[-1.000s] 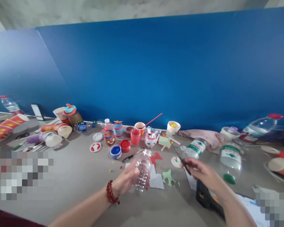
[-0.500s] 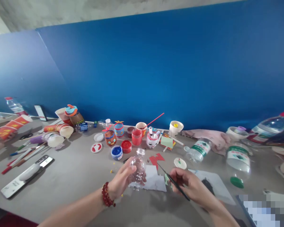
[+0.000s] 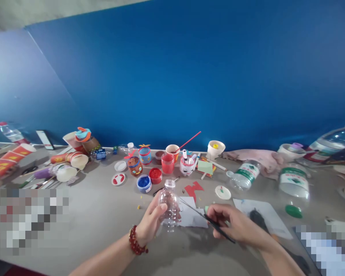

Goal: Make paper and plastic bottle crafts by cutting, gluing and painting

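Note:
Upright in my left hand (image 3: 153,214) is a clear plastic bottle (image 3: 170,203) without a cap, my thumb and fingers wrapped round its side. A beaded red bracelet (image 3: 136,241) circles that wrist. My right hand (image 3: 228,224) grips a slim black-handled tool (image 3: 218,228); its thin pointed end reaches toward the bottle, and I cannot make out its exact kind. Under and behind the bottle lies cut white paper (image 3: 191,216). Red paper scraps (image 3: 194,189) rest just beyond. Open paint pots, blue (image 3: 144,183) and red (image 3: 155,175), stand behind my left hand.
Decorated cups (image 3: 135,165) and a pen holder (image 3: 186,167) line the back by a blue wall. Labelled cut bottles (image 3: 245,174) lie at right near a pink cloth (image 3: 255,155). At far left, another person's hand holds stacked paper cups (image 3: 10,160).
The tool's tip has come closer to the bottle. My view has shifted slightly, and both hands keep their hold.

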The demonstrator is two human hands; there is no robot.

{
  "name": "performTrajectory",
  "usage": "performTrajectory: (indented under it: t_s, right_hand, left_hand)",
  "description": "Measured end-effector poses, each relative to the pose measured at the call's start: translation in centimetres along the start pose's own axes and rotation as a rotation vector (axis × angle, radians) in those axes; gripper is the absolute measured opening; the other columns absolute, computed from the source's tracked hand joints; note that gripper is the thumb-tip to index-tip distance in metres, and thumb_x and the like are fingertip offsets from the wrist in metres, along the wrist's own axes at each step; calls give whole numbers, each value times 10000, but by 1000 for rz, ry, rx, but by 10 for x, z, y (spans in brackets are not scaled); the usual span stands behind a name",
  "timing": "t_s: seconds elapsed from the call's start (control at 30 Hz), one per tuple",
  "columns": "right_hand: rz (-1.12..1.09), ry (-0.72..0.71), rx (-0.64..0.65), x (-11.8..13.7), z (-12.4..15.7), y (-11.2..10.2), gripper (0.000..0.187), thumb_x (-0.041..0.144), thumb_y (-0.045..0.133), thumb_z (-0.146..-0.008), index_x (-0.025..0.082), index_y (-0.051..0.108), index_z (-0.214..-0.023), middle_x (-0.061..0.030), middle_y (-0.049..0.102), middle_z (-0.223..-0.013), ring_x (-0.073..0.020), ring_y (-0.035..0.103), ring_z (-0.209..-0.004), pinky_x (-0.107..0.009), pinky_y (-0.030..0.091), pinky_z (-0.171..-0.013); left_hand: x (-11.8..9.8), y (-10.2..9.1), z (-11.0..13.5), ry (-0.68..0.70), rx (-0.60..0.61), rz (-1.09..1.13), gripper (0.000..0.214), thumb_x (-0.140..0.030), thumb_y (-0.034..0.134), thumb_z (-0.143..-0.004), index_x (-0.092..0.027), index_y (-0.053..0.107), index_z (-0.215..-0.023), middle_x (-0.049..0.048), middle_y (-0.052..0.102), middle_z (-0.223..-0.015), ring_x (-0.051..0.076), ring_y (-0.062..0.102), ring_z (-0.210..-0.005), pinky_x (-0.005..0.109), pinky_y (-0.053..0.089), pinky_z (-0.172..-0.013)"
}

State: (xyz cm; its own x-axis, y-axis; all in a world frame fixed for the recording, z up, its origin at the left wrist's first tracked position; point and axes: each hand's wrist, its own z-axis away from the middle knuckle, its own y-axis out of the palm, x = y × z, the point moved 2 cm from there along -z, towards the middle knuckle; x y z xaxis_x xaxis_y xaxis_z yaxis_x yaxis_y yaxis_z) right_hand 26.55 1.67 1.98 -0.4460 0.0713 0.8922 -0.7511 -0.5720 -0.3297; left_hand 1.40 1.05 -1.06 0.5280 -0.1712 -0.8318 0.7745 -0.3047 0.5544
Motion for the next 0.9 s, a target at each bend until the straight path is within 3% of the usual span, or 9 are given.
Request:
performTrajectory:
  t_s: [0.4, 0.9]
  right_hand:
    - [-24, -15, 32, 3, 4, -2, 350, 309, 812, -629, 184, 491, -692, 55, 450, -640, -97, 367, -599, -210, 282, -535]
    - [-27, -26, 44, -2, 6, -3, 355, 305, 809, -639, 185, 478, -681, 62, 443, -624, -91, 368, -589, -202, 284, -523]
  left_hand:
    - [5, -4, 1, -59, -11, 11, 420, -433, 688, -819, -169, 576, -1125, 79, 682, -904, 219, 675, -780, 362, 542, -720]
    - [7, -5, 4, -78, -16, 32, 409, -416, 687, -824, -173, 578, -1135, 81, 693, -915, 229, 687, -782, 382, 551, -724]
